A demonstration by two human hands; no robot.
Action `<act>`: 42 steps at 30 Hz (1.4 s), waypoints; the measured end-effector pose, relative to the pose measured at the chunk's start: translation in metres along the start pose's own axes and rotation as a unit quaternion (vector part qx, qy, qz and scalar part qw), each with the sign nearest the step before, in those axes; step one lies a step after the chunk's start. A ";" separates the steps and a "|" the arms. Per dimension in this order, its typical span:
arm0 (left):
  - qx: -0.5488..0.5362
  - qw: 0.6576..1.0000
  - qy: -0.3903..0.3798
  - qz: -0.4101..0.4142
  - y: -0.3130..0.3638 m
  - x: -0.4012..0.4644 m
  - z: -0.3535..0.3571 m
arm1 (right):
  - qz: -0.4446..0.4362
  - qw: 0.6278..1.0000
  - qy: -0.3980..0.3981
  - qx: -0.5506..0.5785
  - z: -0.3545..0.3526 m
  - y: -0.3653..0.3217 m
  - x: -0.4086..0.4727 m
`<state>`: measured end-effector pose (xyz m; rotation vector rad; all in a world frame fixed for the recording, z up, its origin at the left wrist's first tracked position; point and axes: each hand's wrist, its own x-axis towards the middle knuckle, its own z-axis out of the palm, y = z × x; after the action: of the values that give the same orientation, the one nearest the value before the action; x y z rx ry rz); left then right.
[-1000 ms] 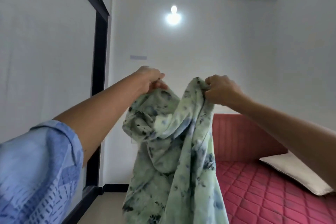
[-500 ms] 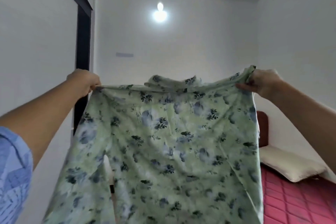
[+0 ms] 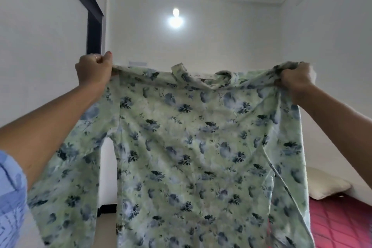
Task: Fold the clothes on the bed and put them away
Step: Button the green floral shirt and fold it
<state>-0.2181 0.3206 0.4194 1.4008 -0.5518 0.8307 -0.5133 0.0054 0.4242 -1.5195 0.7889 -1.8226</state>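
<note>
Floral shirt (image 3: 191, 147) is up in the air, spread wide in front of the camera, held by its two shoulder corners. Pale green fabric, dark blue flower print, collar at the top centre, slightly crumpled. Both sleeves hang down at the sides; the body hangs straight and runs out of the bottom of the frame.

Left hand (image 3: 93, 69): fingers curled tight, clamped on the shirt's left shoulder seam, thumb on top. Ring visible on one finger, red polish on the thumbnail. Forearm runs down to the lower left, where a blue patterned sleeve (image 3: 11, 197) shows at the frame edge.

Right hand (image 3: 295, 76): fingers curled and clamped on a bunched wad of the right shoulder fabric. Forearm exits at the right edge.

Both hands sit at about the same height, well apart, with the fabric pulled fairly taut between them.

Bed (image 3: 342, 223) is at the lower right, red quilted cover, mostly hidden behind the shirt. A cream pillow (image 3: 326, 186) lies on it at the far end, against the right wall.

Background: white walls, a lit bulb (image 3: 175, 17) on the far wall above the collar. Black frame (image 3: 94, 16) on the left wall, top rail slanting up and out of view.
</note>
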 end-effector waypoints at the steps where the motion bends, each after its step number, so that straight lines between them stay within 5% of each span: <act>1: 0.008 1.000 -0.001 0.013 0.009 -0.006 -0.008 | 0.008 1.000 0.011 0.007 -0.008 -0.003 0.003; 10: -0.005 0.995 0.050 0.084 0.115 -0.001 -0.073 | -0.116 0.989 0.079 0.040 -0.075 -0.094 -0.001; 16: -0.030 0.993 0.105 0.047 0.164 0.044 -0.094 | -0.191 0.976 0.096 0.038 -0.098 -0.154 0.013; 23: -0.026 0.998 0.057 -0.008 0.163 0.063 -0.080 | -0.203 0.977 0.068 0.021 -0.091 -0.150 0.028; 28: 0.024 0.999 -0.008 -0.043 0.118 0.027 -0.048 | -0.132 0.991 0.020 -0.019 -0.062 -0.087 0.029; 31: 0.024 0.986 -0.124 -0.108 0.061 0.006 -0.019 | -0.066 0.996 -0.021 -0.047 -0.035 -0.023 0.026; 36: 0.146 0.889 -0.338 -0.272 -0.061 -0.039 0.034 | 0.045 0.987 -0.088 -0.130 0.004 0.114 0.006; 42: 0.226 0.792 -0.440 -0.357 -0.223 -0.119 0.128 | 0.143 0.955 -0.147 -0.215 0.059 0.290 -0.032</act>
<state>-0.1010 0.1801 0.2033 2.2363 -0.4467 -0.4034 -0.4244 -0.1537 0.1884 -1.7811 1.2372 -1.2252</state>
